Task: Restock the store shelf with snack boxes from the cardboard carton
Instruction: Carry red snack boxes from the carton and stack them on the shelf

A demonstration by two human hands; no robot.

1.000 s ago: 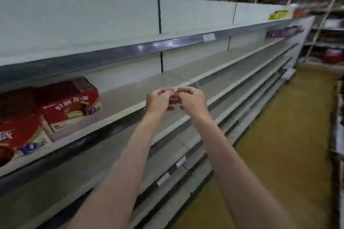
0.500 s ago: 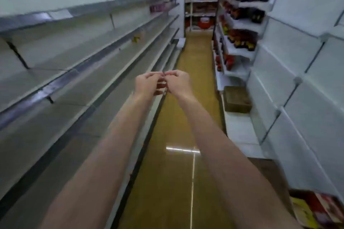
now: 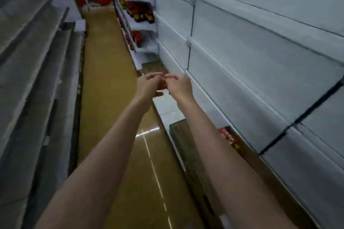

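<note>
Both my arms stretch out over the aisle. My left hand (image 3: 149, 85) and my right hand (image 3: 179, 85) meet at chest height with curled fingers, their fingertips touching. I see nothing held between them. Below my right forearm an open cardboard carton (image 3: 186, 145) stands on the base of the right-hand shelving. A red snack box (image 3: 227, 135) shows inside it against the back panel. The grey store shelf (image 3: 37, 80) runs along the left side, blurred, and no snack boxes show on it.
A yellow-brown aisle floor (image 3: 104, 98) runs ahead between the two shelf rows. White back panels (image 3: 260, 61) line the right. A second brown carton (image 3: 152, 67) sits farther along the right base. Stocked shelves with red goods (image 3: 141, 13) stand beyond.
My view has swung right, from the left shelf with red boxes, past the aisle, toward the right shelving and the carton. My hands have stayed joined in front of me.
</note>
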